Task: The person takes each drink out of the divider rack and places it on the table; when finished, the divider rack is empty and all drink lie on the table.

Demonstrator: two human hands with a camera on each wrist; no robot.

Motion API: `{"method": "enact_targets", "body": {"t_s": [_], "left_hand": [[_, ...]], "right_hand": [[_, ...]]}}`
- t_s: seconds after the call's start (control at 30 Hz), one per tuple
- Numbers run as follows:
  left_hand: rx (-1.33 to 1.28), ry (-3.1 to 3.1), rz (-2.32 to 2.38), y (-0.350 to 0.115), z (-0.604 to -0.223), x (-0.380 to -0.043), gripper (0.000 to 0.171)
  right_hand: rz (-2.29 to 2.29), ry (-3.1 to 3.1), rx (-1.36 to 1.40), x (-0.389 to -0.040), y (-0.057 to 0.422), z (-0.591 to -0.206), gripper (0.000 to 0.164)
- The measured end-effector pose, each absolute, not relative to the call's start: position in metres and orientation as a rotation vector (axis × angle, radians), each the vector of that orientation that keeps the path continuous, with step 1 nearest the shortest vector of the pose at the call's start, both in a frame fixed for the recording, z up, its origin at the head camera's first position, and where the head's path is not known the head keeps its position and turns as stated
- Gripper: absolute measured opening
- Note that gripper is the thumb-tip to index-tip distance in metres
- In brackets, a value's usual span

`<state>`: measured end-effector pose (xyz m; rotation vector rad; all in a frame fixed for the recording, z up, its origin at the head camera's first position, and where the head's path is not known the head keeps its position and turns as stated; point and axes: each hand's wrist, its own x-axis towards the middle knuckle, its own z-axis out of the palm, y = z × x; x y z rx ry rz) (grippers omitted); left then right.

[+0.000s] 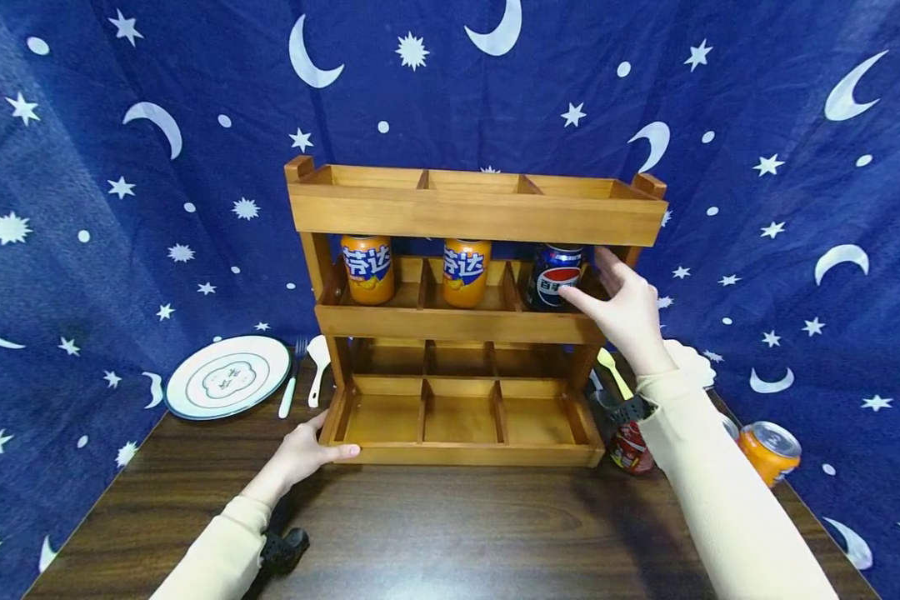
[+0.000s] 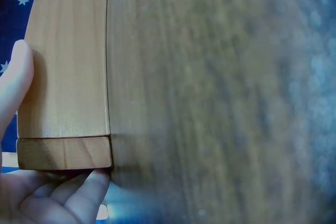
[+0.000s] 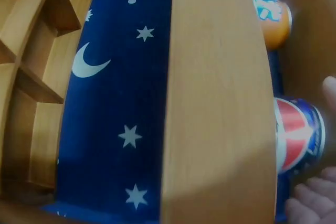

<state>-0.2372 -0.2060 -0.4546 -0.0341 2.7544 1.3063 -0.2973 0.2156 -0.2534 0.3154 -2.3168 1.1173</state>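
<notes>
A three-tier wooden rack (image 1: 480,218) stands on the table, each tier split into compartments. My left hand (image 1: 300,452) grips its lower left corner, the thumb on the front board and the fingers around the side; the left wrist view shows the rack's end wood (image 2: 68,77) between them. On the middle tier a dark blue Pepsi can (image 1: 546,279) stands upright in the right compartment. Beside it my right hand (image 1: 632,315) has its thumb and fingers spread apart, the thumb overlapping the can's front. Two orange Fanta cans (image 1: 461,287) occupy the left and middle compartments.
Left of the rack lie a white plate (image 1: 183,392), a fork (image 1: 291,387) and a white spoon (image 1: 318,367). To the right are a yellow utensil (image 1: 615,375), a red can (image 1: 630,452) and an orange can (image 1: 771,454). A blue curtain (image 1: 382,92) hangs close behind.
</notes>
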Motion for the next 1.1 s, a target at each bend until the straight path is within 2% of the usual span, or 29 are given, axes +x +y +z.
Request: {"method": "enact_targets", "body": {"t_s": [0.1, 0.27, 0.6, 1.0, 1.1], "left_hand": [[-0.029, 2.760, 1.325, -0.207, -0.455, -0.237, 0.097], [-0.023, 2.775, 1.326, -0.204, -0.456, -0.236, 0.097], [-0.060, 2.787, 1.304, -0.206, -0.455, -0.237, 0.099], [-0.033, 2.780, 1.325, -0.207, -0.453, -0.238, 0.098], [-0.038, 2.784, 1.312, -0.207, -0.453, -0.237, 0.099]], "right_hand": [[1.013, -2.337, 0.273, -0.313, 0.207, -0.249, 0.074], [1.014, -2.349, 0.240, -0.331, 0.200, -0.247, 0.061], [1.014, -2.329, 0.210, -0.343, 0.193, -0.246, 0.060], [1.126, -1.976, 0.327, -0.322, 0.195, -0.272, 0.052], [1.266, -1.812, 0.370, -0.312, 0.193, -0.276, 0.054]]}}
